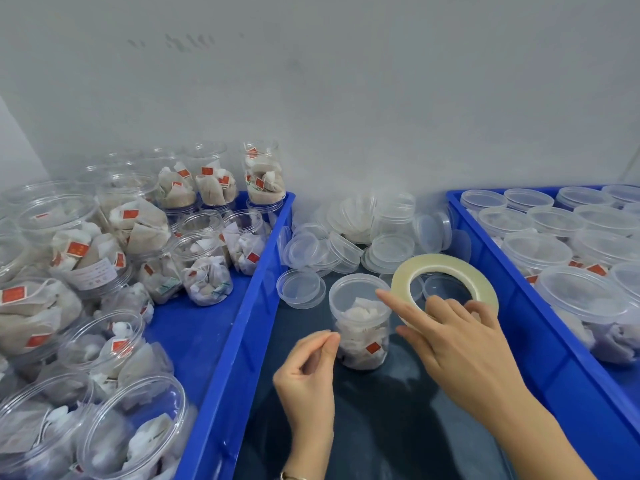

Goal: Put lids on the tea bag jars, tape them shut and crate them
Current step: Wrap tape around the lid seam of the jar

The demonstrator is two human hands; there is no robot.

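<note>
A clear jar of tea bags [362, 327] with a lid on stands upright on the dark table between two blue crates. My right hand [460, 344] grips a roll of clear tape [445, 282] just right of the jar, its forefinger stretched toward the lid's rim. My left hand [308, 372] is at the jar's left side, thumb and forefinger pinched together close to the jar wall; whether they hold a tape end is too fine to tell. Loose clear lids [349, 244] lie heaped behind the jar.
The left blue crate [242, 306] holds several open jars of tea bags, some lying on their sides. The right blue crate [540, 327] holds several lidded jars standing upright. A grey wall rises behind the table.
</note>
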